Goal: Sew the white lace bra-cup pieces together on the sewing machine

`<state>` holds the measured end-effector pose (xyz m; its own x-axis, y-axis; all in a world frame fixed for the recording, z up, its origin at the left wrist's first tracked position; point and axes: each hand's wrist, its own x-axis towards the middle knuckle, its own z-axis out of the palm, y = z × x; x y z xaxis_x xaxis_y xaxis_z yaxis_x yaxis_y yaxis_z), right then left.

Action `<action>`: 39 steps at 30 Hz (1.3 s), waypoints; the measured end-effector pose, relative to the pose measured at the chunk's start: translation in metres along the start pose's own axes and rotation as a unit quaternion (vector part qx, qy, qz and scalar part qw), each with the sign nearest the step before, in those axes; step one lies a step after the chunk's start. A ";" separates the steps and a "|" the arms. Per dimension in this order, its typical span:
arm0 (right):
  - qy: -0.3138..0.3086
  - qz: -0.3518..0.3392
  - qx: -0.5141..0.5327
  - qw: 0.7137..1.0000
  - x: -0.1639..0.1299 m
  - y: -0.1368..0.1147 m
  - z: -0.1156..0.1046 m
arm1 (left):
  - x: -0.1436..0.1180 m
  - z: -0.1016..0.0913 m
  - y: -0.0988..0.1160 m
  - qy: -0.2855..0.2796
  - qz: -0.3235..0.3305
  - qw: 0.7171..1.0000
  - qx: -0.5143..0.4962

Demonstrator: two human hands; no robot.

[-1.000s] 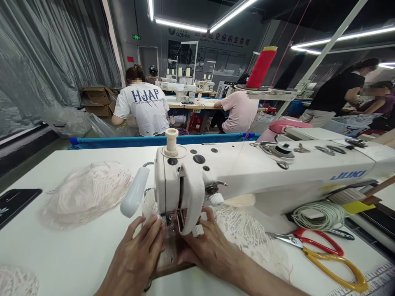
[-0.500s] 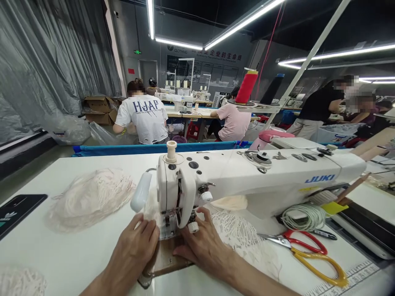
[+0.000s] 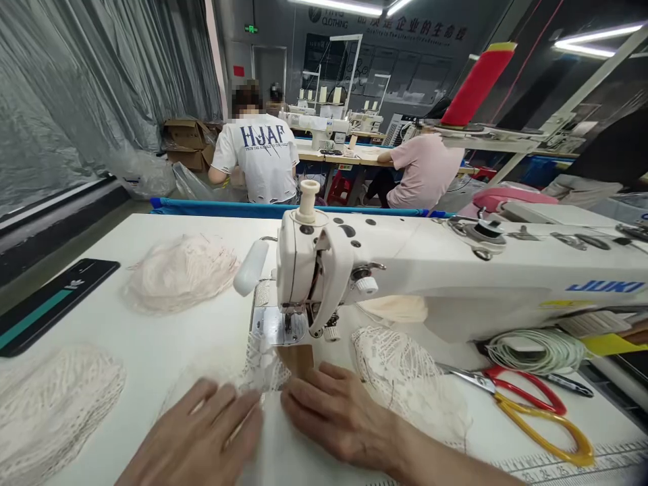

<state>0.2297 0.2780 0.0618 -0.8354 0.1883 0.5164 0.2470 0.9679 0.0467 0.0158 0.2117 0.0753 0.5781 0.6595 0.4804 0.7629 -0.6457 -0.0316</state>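
A white lace piece (image 3: 266, 368) lies in front of the sewing machine's needle area, partly over the metal needle plate (image 3: 271, 327). At its near left edge is my left hand (image 3: 197, 432), slightly blurred, with its fingers bent over the sheer cloth. My right hand (image 3: 344, 418) has its fingers pressed together at the lace's right edge, thumb hidden, beside a brown flat piece (image 3: 298, 360). Above both hands stands the white head of the sewing machine (image 3: 314, 270), its presser foot (image 3: 288, 324) over the plate.
Lace piles lie at left, one farther back (image 3: 182, 273) and one nearer (image 3: 61, 405). More lace (image 3: 405, 371) is right of my right hand, by scissors (image 3: 531, 412) with red and yellow handles. A dark phone-like slab (image 3: 61, 304) rests far left. Co-workers sit beyond the table.
Both hands have come back from the needle area toward me, and the lace now shows in front of the presser foot. The camera view has tilted down and shifted left.
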 end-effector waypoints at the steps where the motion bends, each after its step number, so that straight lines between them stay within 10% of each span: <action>1: 0.013 -0.006 0.008 1.000 0.000 0.000 0.000 | 0.015 0.001 -0.002 -0.011 -0.001 0.999 -0.044; 8: 0.031 -0.011 0.036 0.999 -0.006 0.006 -0.003 | 0.053 0.026 -0.033 -0.176 -0.068 0.954 -0.231; 16: -0.013 0.074 0.060 0.995 -0.007 0.014 0.002 | 0.041 0.029 -0.055 -0.186 -0.217 0.919 -0.272; 39: -0.035 0.078 0.046 0.995 -0.005 0.014 0.008 | 0.039 0.045 -0.049 -0.153 -0.193 0.946 -0.210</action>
<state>0.2335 0.2924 0.0526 -0.8238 0.3451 0.4497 0.3328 0.9367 -0.1091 0.0138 0.2861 0.0560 0.3847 0.9168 0.1075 0.7891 -0.3871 0.4769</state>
